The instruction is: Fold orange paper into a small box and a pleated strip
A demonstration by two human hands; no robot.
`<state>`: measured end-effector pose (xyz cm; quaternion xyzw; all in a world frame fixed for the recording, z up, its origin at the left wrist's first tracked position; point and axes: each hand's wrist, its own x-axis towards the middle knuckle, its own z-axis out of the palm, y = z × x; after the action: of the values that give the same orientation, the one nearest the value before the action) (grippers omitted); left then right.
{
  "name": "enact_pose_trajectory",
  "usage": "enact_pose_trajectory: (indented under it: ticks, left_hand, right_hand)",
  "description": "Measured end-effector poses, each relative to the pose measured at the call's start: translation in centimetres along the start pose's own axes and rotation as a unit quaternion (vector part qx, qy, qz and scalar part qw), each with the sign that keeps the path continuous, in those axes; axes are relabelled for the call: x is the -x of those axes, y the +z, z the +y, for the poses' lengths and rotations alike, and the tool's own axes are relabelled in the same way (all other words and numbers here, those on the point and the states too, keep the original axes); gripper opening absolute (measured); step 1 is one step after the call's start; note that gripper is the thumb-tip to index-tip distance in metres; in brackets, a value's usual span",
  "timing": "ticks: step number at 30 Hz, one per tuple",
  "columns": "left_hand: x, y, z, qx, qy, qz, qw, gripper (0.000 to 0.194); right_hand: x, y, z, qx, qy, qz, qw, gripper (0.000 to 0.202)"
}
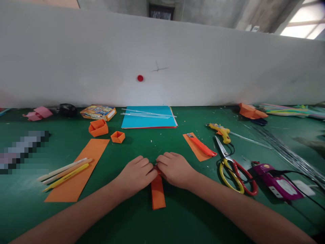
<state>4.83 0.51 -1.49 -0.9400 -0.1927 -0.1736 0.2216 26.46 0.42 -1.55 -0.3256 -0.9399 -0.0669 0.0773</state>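
Observation:
In the middle of the green table, my left hand (139,173) and my right hand (176,169) meet over a folded orange paper strip (158,193). Both hands are closed, with their fingers pinched on the strip's far end. That end is mostly hidden under my fingers, while the rest of the strip lies toward me. Beyond my left hand sit a small folded orange paper box (118,137) and a larger orange paper piece (98,128). To the right of my right hand, an orange utility knife (203,146) rests on an orange paper piece (189,139).
Scissors (228,159), a yellow glue gun (220,130) and a purple power strip (278,183) with black cords lie at right. At left, pencils (66,169) rest on an orange sheet (83,179). Blue paper (147,122) carrying clear sticks lies before the white wall (203,67).

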Motion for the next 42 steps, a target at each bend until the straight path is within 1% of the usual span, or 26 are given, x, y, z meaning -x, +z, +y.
enact_pose_trajectory:
  ticks: [3, 6, 10, 13, 16, 19, 21, 24, 29, 31, 34, 36, 40, 42]
  left_hand:
    - [-0.2, -0.2, 0.4, -0.017, 0.009, 0.014, 1.0, 0.021]
    - [-0.4, -0.1, 0.7, -0.008, 0.005, 0.004, 1.0, 0.024]
    - [-0.6, -0.4, 0.7, 0.014, -0.008, -0.043, 0.999, 0.022]
    - [-0.5, -1.0, 0.7, 0.054, -0.022, -0.095, 0.994, 0.016]
    - [-0.5, -1.7, 0.7, 0.115, -0.065, -0.144, 0.981, 0.011]
    - [-0.5, -1.8, 0.7, 0.153, -0.1, -0.168, 0.969, 0.017]
    - [-0.6, -1.7, 0.6, 0.169, -0.113, -0.173, 0.964, 0.019]
    - [-0.8, -1.8, 0.4, 0.19, -0.129, -0.18, 0.957, 0.018]
    - [-0.9, -2.4, 0.1, 0.181, -0.103, -0.188, 0.96, 0.024]
    - [-0.8, -2.3, 0.0, 0.189, -0.121, -0.188, 0.956, 0.022]
    - [-0.8, -2.0, -0.2, 0.232, -0.167, -0.193, 0.939, 0.013]
    - [-0.9, -1.9, -0.3, 0.255, -0.182, -0.192, 0.93, 0.012]
    - [-0.9, -1.7, -0.3, 0.249, -0.181, -0.173, 0.936, 0.015]
    - [-0.9, -1.6, -0.3, 0.241, -0.193, -0.165, 0.937, 0.016]
  right_hand:
    - [0.2, -0.6, -0.1, -0.013, -0.015, -0.015, 1.0, 0.011]
    - [0.6, -1.3, -0.2, -0.053, -0.017, -0.009, 0.998, 0.015]
    - [1.0, -1.5, -0.4, -0.082, -0.002, -0.004, 0.997, 0.021]
    - [1.0, -1.3, -0.2, -0.103, 0.016, 0.0, 0.995, 0.02]
    - [1.0, -1.0, 0.1, -0.148, 0.043, 0.007, 0.988, 0.012]
    - [1.0, -0.4, 0.5, -0.198, 0.076, 0.019, 0.977, 0.018]
    - [0.9, -0.1, 0.7, -0.234, 0.092, 0.028, 0.968, 0.022]
    - [0.6, -0.1, 1.0, -0.28, 0.1, 0.032, 0.954, 0.026]
    - [0.3, -0.4, 1.7, -0.315, 0.092, 0.015, 0.944, 0.029]
    - [0.4, -0.3, 1.9, -0.318, 0.078, 0.013, 0.945, 0.03]
    - [0.5, 0.0, 2.2, -0.311, 0.048, 0.017, 0.949, 0.027]
    - [0.5, 0.2, 2.2, -0.303, 0.041, 0.019, 0.952, 0.023]
    - [0.5, 0.5, 2.1, -0.287, 0.055, 0.022, 0.956, 0.021]
    - [0.4, 0.5, 1.9, -0.28, 0.06, 0.024, 0.958, 0.021]
